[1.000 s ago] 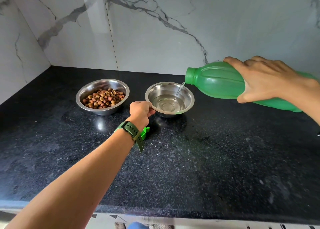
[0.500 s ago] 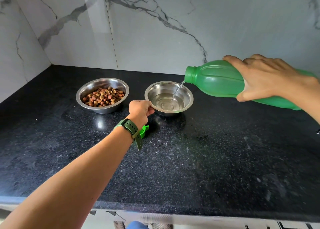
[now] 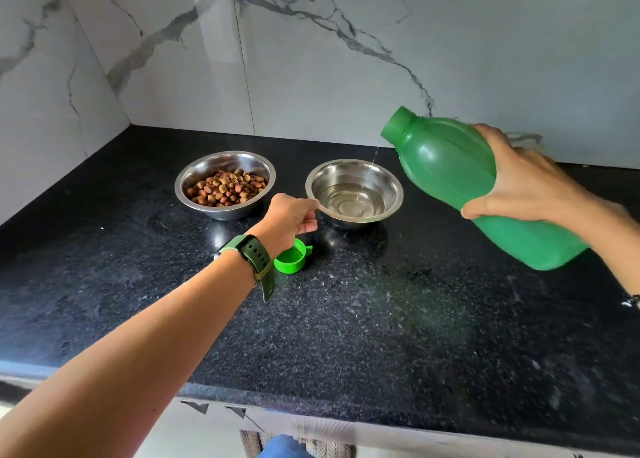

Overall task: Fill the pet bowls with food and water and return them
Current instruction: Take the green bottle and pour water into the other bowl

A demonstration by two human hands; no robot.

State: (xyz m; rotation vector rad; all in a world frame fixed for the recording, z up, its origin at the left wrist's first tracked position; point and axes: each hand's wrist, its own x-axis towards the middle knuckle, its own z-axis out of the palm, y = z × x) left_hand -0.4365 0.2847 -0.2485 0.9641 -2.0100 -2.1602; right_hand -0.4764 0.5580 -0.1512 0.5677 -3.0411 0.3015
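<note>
- Right hand [image 3: 530,184], grip wrapped round green bottle [image 3: 460,177], neck tipped up; a thin thread of water falls at the water bowl's [image 3: 355,194] far rim. Risk: drips land on table [image 3: 346,319].
- Left hand [image 3: 292,220], grip pinching that rim; a nudge could slop water.
- 2nd bowl, kibble [image 3: 225,184], sits just left.
- Cap [image 3: 291,261] beside left wrist; could get knocked.
</note>
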